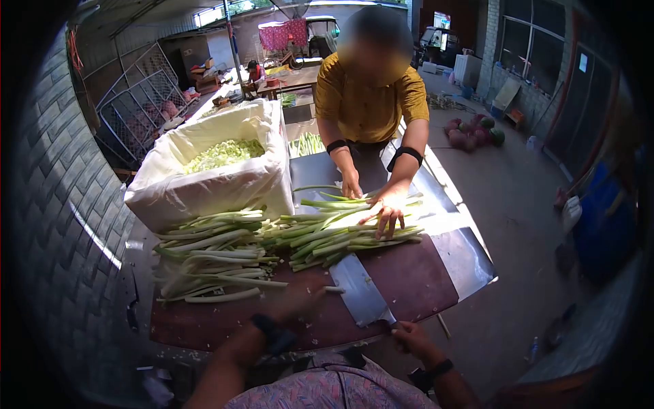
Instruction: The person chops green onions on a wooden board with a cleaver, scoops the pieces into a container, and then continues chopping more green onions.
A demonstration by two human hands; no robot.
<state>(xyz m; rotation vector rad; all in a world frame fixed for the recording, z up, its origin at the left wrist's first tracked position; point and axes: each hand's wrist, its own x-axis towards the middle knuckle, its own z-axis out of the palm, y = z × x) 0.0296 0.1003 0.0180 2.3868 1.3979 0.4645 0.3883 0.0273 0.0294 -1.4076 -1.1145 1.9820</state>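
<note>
My right hand (413, 339) is closed around the handle of a cleaver (359, 292), whose broad blade lies flat on the dark red cutting board (412, 276). My left hand (300, 297), smeared by motion, is over the board left of the blade, close to the cut end of a green onion; its fingers are not clear. A pile of green onions (218, 255) covers the board's left side. Another bunch of green onions (334, 235) lies beyond the blade, with a co-worker's hands (387, 210) on it. Small cut bits are scattered on the board.
A large white-lined bin (204, 185) holding chopped green onion (228, 153) stands at the back left of the metal table (466, 262). A co-worker in a mustard shirt (371, 102) leans over the far side. A brick wall (75, 184) runs along the left.
</note>
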